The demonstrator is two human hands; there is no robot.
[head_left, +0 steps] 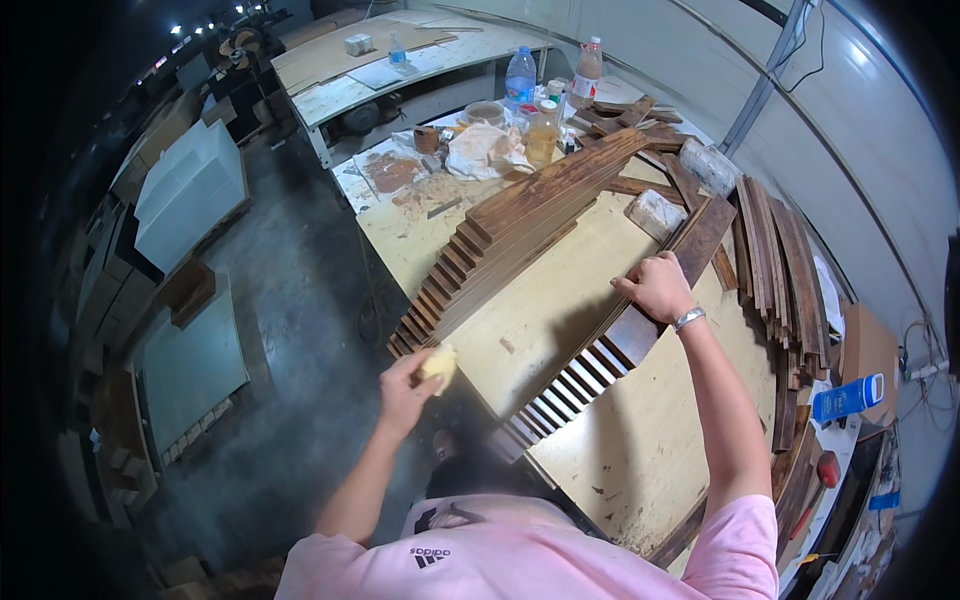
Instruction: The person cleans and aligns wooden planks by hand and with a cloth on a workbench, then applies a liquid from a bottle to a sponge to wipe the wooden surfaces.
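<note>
My left hand [405, 388] is closed around a pale yellow sponge [438, 370], held in the air off the table's near left edge. My right hand [658, 287], with a silver band at the wrist, grips a dark brown wooden board [634, 334] at the top of the right-hand stack. That stack's near ends are stepped like stairs, and some of them shine [560, 398]. To its left lies a second stepped stack of brown boards [560, 190], untouched by either hand. My right fingertips are partly hidden behind the board's edge.
At the table's far end stand plastic bottles [520, 76], a jar of amber liquid [542, 138] and a crumpled white cloth [485, 150]. Wrapped blocks [657, 214] lie beyond the right stack. More dark strips [780, 265] and a blue container [846, 398] line the right side.
</note>
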